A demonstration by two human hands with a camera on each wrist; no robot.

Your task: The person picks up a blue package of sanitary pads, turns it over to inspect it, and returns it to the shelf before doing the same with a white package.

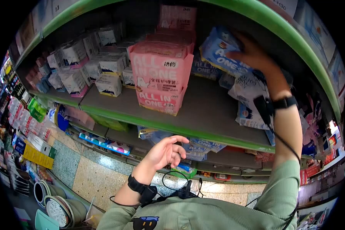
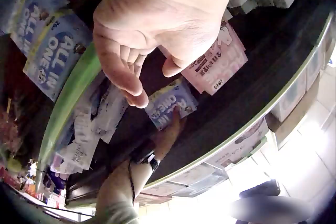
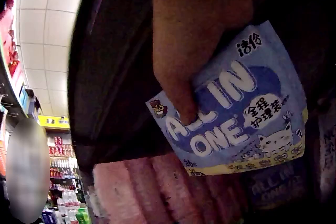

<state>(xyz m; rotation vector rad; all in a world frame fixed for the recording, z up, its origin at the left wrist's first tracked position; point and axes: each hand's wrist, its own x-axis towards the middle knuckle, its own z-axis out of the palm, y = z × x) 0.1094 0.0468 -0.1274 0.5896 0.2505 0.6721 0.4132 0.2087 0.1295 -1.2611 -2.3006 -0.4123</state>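
Note:
A blue packet [image 3: 231, 108] marked ALL IN ONE is gripped by my right hand [image 1: 251, 51], thumb across its printed front and the other fingers hidden behind it. It is tilted, high over the shelf, and overlaps another blue packet [image 1: 205, 69] lower down in the head view. To its left stands a stack of pink packets [image 1: 161, 73], also marked ALL IN ONE. My left hand [image 1: 166, 152] hangs in front of the shelf edge, fingers loosely curled with nothing in them. In the left wrist view the same left hand [image 2: 152, 35] shows its palm.
White boxes [image 1: 73, 53] fill the shelf's left part. White and blue bags [image 1: 251, 92] lie under my right forearm. A green shelf lip [image 1: 203, 134] runs along the front, with more blue packets [image 1: 195, 147] below it. Pots [image 1: 59, 211] stand at lower left.

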